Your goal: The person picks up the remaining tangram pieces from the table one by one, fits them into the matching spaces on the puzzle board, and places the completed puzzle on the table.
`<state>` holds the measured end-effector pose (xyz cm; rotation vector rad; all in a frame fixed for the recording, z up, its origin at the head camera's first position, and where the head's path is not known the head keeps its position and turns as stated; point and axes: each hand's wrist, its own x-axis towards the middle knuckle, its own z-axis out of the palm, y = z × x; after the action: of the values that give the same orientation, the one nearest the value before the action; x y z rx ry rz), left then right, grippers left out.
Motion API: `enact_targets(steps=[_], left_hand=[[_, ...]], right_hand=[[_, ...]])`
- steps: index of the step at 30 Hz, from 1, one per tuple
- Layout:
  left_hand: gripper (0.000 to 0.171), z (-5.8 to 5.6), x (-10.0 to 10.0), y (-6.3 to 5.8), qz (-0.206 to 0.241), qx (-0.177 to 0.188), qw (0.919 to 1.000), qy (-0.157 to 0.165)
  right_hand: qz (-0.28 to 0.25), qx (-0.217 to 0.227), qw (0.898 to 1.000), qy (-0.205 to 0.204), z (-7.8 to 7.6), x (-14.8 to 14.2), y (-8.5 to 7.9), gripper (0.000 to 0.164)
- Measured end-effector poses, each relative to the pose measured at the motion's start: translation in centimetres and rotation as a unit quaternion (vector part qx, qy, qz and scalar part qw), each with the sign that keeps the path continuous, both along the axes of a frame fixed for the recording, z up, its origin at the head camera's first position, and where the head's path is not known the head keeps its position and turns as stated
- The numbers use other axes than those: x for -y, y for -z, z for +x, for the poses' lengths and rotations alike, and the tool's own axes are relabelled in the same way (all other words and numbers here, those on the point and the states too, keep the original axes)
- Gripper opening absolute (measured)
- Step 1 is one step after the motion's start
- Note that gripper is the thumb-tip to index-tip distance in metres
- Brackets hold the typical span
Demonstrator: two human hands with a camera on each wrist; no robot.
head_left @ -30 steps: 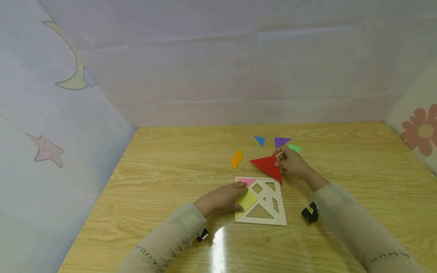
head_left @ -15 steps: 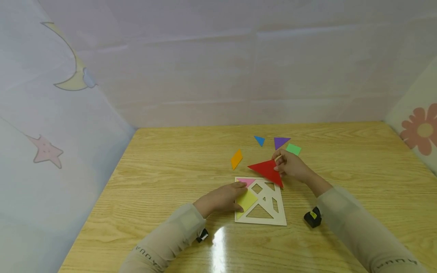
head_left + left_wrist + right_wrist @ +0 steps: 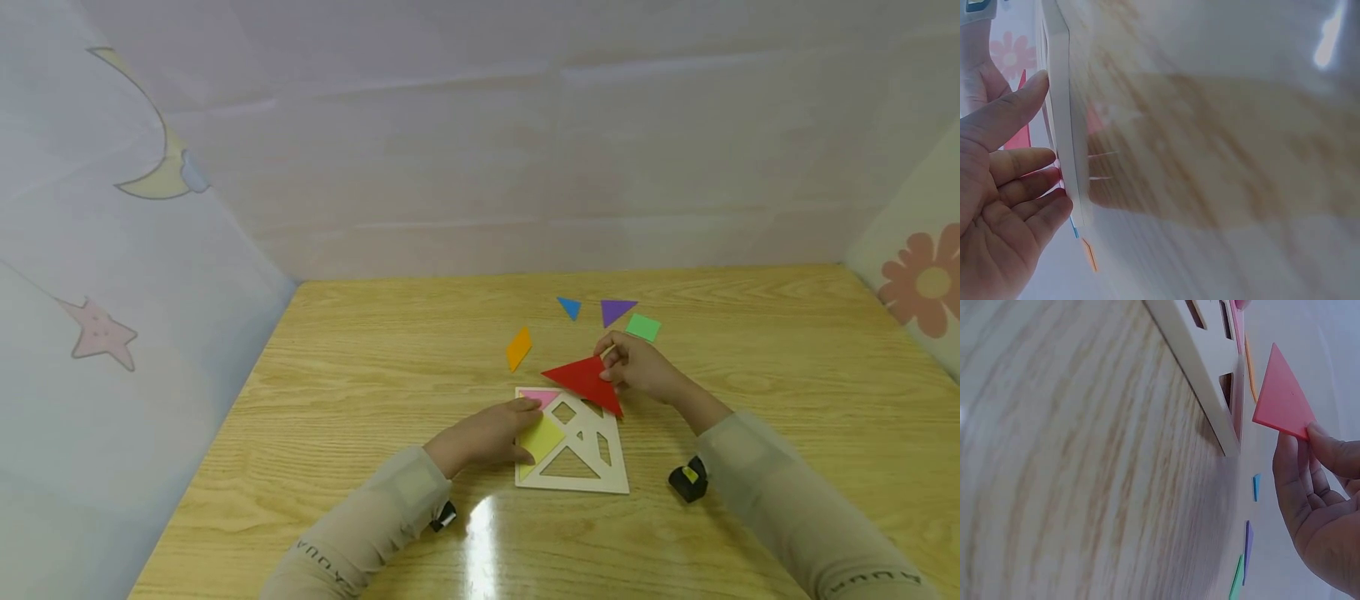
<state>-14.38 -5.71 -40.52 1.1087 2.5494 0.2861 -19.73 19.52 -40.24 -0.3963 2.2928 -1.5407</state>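
My right hand [image 3: 639, 367] pinches a red triangle piece [image 3: 585, 382] between thumb and fingers. In the right wrist view the red triangle [image 3: 1284, 397] is raised over the corner of the pale wooden puzzle board [image 3: 1215, 375]. My left hand [image 3: 491, 433] rests at the left side of the puzzle board [image 3: 611, 475], its fingers and thumb extended over a yellow triangle [image 3: 542, 440] and a pink triangle [image 3: 536, 397] set in it. The left wrist view has the left hand's thumb and fingertips [image 3: 1054, 209] along the board's edge. Several cut-out openings show the table through the board.
Behind the board lie an orange parallelogram [image 3: 519, 348], a blue triangle [image 3: 570, 307], a purple triangle [image 3: 617, 312] and a green square [image 3: 643, 327]. All are on the wood-grain table [image 3: 360, 375]. A printed cloth backdrop [image 3: 465, 167] stands along the table's back edge.
My right hand has brought the red triangle slightly toward the board and down, so it now overlaps more of its upper edge. The left hand stays in place.
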Motion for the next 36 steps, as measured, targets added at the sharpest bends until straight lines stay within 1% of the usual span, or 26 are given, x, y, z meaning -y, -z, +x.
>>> enact_targets(steps=[7, 14, 20, 25, 30, 36], left_hand=[[0.066, 0.03, -0.04, -0.06, -0.005, 0.004, 1.0, -0.003], [0.065, -0.05, -0.06, 0.03, -0.004, 0.001, 1.0, 0.001], [0.065, -0.01, -0.05, 0.06, -0.004, 0.0, 1.0, 0.002], [0.065, -0.01, -0.05, 0.16, 0.003, 0.005, 1.0, -0.001], [0.065, -0.07, -0.01, 0.26, 0.009, -0.001, 0.9999, 0.006], [0.065, -0.11, 0.08, 0.41, 0.012, -0.009, 0.9998, 0.014]], right_hand=[[0.001, -0.005, 1.0, -0.016, 0.07, -0.07, -0.07, 0.024], [-0.001, 0.019, 0.999, -0.029, 0.0, -0.16, -0.07, 0.024], [0.004, 0.024, 0.999, -0.039, 0.26, -0.26, -0.23, 0.024], [0.007, 0.029, 0.998, -0.047, 0.47, -0.45, -0.35, 0.023], [0.002, 0.044, 0.998, -0.054, 0.38, -0.65, -0.1, 0.025], [-0.002, 0.049, 0.997, -0.065, 0.46, -0.82, -0.09, 0.025]])
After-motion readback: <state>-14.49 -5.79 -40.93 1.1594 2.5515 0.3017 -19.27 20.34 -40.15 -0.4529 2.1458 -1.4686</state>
